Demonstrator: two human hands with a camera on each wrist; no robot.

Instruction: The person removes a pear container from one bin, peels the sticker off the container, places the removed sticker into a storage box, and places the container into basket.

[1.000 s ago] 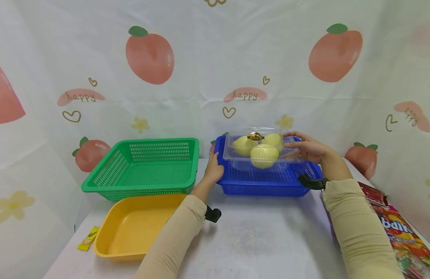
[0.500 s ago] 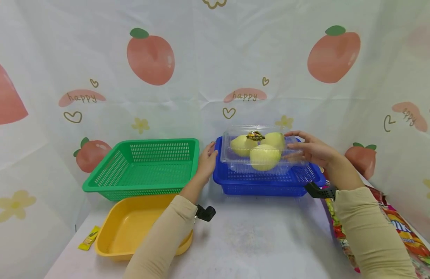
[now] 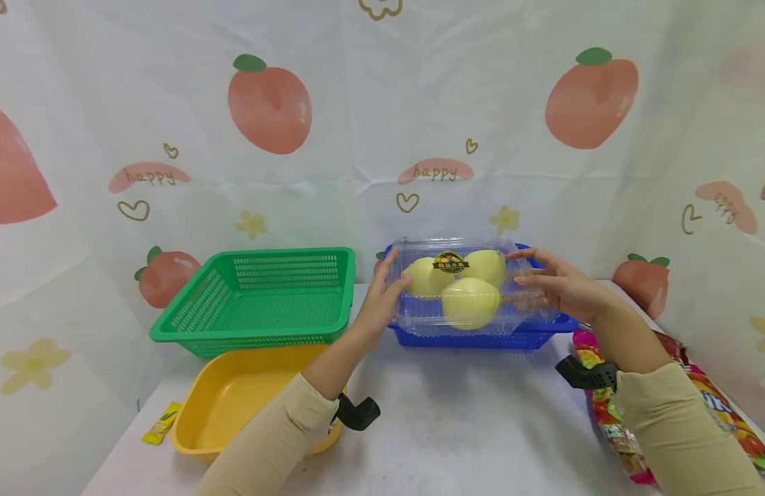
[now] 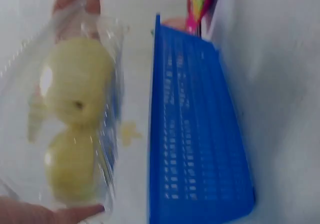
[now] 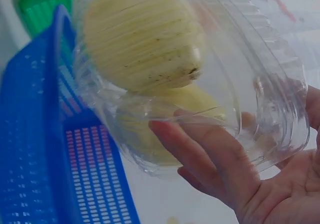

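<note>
A clear plastic fruit box (image 3: 420, 320) with a dark gold-printed label (image 3: 451, 262) is held up between both hands. Inside lie three pale yellow fruits (image 3: 471, 303), pear-like in look. My left hand (image 3: 375, 306) holds the box's left end, thumb in front and fingers toward the back. At its right end, my right hand (image 3: 571, 289) grips with fingers along the underside, as the right wrist view shows. Below the box stands a blue plastic basket (image 4: 195, 134); the left wrist view shows a gap between its rim and the box.
A green basket (image 3: 264, 337) stands at the back left, with a yellow tub (image 3: 233, 399) in front of it. Left of the tub lies a small yellow packet (image 3: 162, 423). Colourful candy bags (image 3: 612, 413) lie along the right edge, partly under the right forearm.
My left hand has left the blue basket's rim and taken the box's left end. The box has come forward and tipped so its top faces me more; my right hand has kept hold.
</note>
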